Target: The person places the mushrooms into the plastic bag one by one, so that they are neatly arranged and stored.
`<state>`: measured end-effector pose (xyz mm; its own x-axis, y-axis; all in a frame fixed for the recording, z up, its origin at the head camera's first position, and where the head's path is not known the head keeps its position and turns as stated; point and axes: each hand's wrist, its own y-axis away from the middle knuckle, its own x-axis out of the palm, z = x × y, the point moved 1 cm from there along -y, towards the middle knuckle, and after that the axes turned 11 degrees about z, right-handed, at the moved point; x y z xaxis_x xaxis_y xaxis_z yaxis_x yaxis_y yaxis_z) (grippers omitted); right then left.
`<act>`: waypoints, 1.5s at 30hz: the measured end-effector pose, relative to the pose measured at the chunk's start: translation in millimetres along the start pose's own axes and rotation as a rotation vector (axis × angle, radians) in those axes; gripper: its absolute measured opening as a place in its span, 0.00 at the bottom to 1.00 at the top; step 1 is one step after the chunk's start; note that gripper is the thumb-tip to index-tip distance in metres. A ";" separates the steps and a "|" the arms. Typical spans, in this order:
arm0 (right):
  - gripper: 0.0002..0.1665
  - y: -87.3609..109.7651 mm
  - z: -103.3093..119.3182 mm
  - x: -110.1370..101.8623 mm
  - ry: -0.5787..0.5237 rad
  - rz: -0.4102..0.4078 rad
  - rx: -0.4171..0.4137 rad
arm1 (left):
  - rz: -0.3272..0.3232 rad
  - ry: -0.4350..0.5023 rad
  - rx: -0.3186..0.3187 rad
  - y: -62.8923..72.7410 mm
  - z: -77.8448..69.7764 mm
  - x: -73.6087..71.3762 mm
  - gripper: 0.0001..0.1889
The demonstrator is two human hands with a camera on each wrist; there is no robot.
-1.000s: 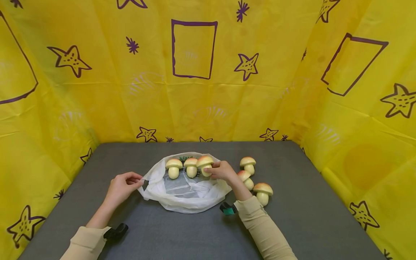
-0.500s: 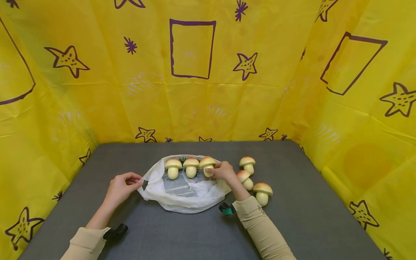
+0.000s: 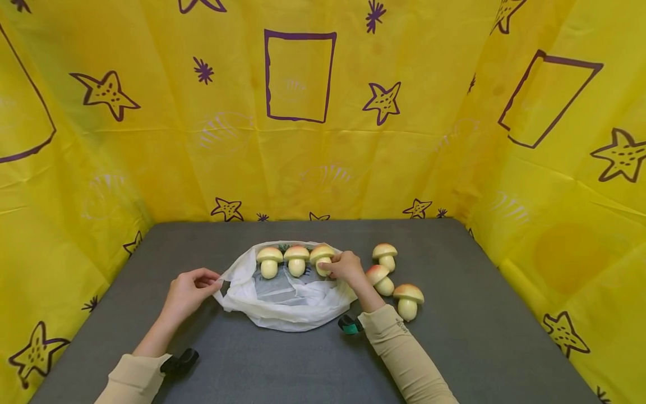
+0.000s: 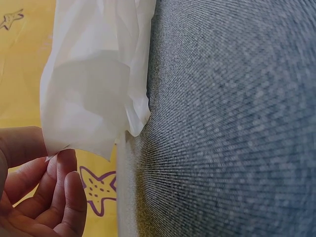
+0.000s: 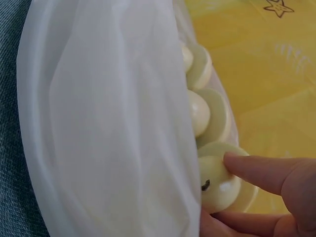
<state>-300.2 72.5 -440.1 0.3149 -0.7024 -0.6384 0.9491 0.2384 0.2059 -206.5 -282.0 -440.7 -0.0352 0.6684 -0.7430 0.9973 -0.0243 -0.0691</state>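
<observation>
A white plastic bag [image 3: 298, 320] lies on the grey table with its mouth spread wide. My left hand [image 3: 188, 292] pinches the bag's left edge between thumb and fingers; the left wrist view shows the thin film [image 4: 89, 94] rising from that pinch. Inside the opening, three toy mushrooms stand in a row: a left one [image 3: 270, 262], a middle one [image 3: 296, 260] and a right one [image 3: 322, 256]. My right hand [image 3: 348, 268] holds the right mushroom by its stem, thumb on the pale side in the right wrist view. Its far fingers are partly hidden behind the bag and stem.
Right of the bag, three more toy mushrooms rest on the table: one at the back [image 3: 386, 256], one tilted near my forearm [image 3: 381, 279] and one in front [image 3: 409, 299]. Yellow cloth walls [image 3: 303, 168] with drawn stars enclose the table [image 3: 282, 370] at the back and sides.
The right hand has shifted the right mushroom slightly rightward, widening the gap to the middle one. During the last half second it has barely moved. The left hand keeps its pinch on the bag.
</observation>
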 end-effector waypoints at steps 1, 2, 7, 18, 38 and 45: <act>0.22 -0.2 0.0 0.1 0.010 -0.002 -0.002 | -0.002 -0.001 0.001 0.1 0.1 0.0 0.08; 0.22 -0.1 0.1 0.0 0.018 -0.005 -0.004 | -0.003 -0.002 0.003 0.2 0.2 0.1 0.08; 0.23 1.9 0.9 -0.4 0.046 -0.005 -0.008 | -0.008 -0.007 0.008 0.0 0.6 0.4 0.08; 0.17 6.0 -0.2 -1.9 0.101 -0.037 -0.007 | -0.012 -0.007 0.010 0.3 1.9 0.6 0.08; 0.17 8.3 -7.7 0.7 0.080 -0.132 -0.046 | 0.002 -0.004 0.012 0.7 1.6 -0.3 0.09; 0.18 7.6 -8.6 2.1 0.040 -0.143 -0.031 | -0.012 -0.011 0.015 1.3 2.4 0.9 0.08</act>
<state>-292.4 78.6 -446.2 0.1757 -0.7034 -0.6888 0.9833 0.1590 0.0884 -205.4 -283.2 -443.0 -0.0475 0.6606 -0.7493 0.9957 -0.0280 -0.0878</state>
